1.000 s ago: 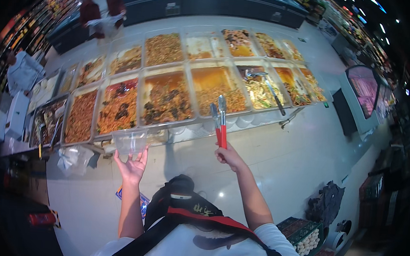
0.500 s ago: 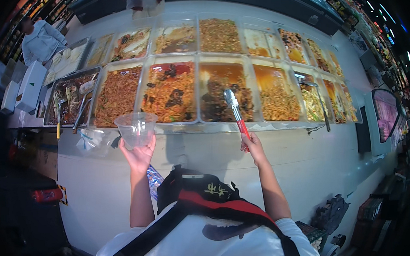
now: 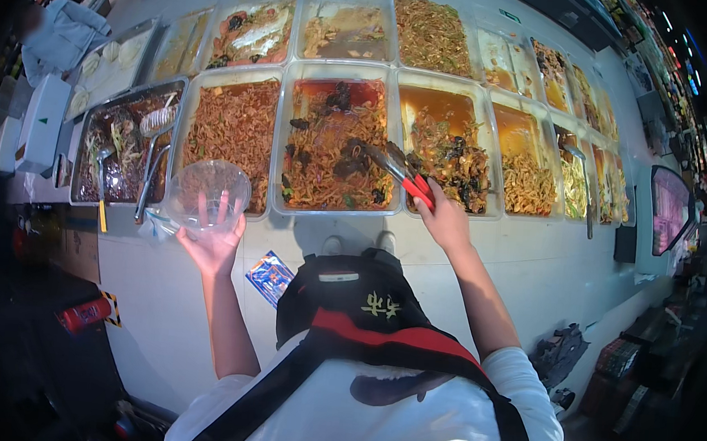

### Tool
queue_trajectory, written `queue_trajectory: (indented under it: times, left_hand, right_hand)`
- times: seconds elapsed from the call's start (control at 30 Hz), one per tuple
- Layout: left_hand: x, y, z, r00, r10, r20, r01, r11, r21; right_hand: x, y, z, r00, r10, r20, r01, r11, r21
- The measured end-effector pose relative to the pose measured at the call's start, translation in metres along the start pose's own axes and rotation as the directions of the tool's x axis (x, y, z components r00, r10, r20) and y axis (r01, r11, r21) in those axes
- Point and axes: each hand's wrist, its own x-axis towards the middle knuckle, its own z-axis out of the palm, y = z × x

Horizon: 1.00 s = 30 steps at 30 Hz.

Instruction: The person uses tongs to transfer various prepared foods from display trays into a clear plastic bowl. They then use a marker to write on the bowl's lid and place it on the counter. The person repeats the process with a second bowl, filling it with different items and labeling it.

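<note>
My left hand holds up a clear plastic tub with its fingers behind the wall. Nothing shows inside the tub. It hangs in front of the near edge of a tray of brown shredded food. My right hand grips red-handled metal tongs. Their arms stand a little apart and reach left over the rim into a tray of reddish-oiled shredded food with dark pieces. The tips are hard to make out against the dark food. To their right lies another oily tray.
Two rows of food trays fill the counter. A dark tray at the left holds several serving utensils; a ladle rests at the right. White boxes stand far left. A patterned packet lies below the trays. A person in pale clothing is at the upper left.
The tongs have swung left and down from above the dark oily tray into the reddish one. The tub has moved left and tilted. My view has shifted downward.
</note>
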Motion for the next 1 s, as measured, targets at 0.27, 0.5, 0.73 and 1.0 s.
queue_trajectory:
  times: [0.27,0.5,0.73,1.0]
  left_hand:
    - [-0.013,-0.026,-0.006,0.98,0.041,-0.197,-0.059,0.994,-0.089]
    - [-0.04,-0.029,-0.031,0.981,0.065,-0.183,-0.09,0.987,-0.13]
    - [-0.044,-0.03,-0.024,0.972,0.03,-0.232,-0.054,0.994,-0.097]
    - [-0.035,-0.016,-0.027,0.985,-0.017,-0.174,0.022,0.999,0.027]
  right_hand:
    - [0.04,-0.025,0.022,0.948,-0.128,0.291,0.112,0.991,0.07]
    - [0.038,-0.032,0.054,0.837,-0.378,0.395,0.346,0.926,0.153]
    - [0.036,-0.04,0.059,0.741,-0.577,0.344,0.632,0.772,-0.067]
    - [0.035,-0.048,0.034,0.695,-0.661,0.284,0.717,0.667,-0.201]
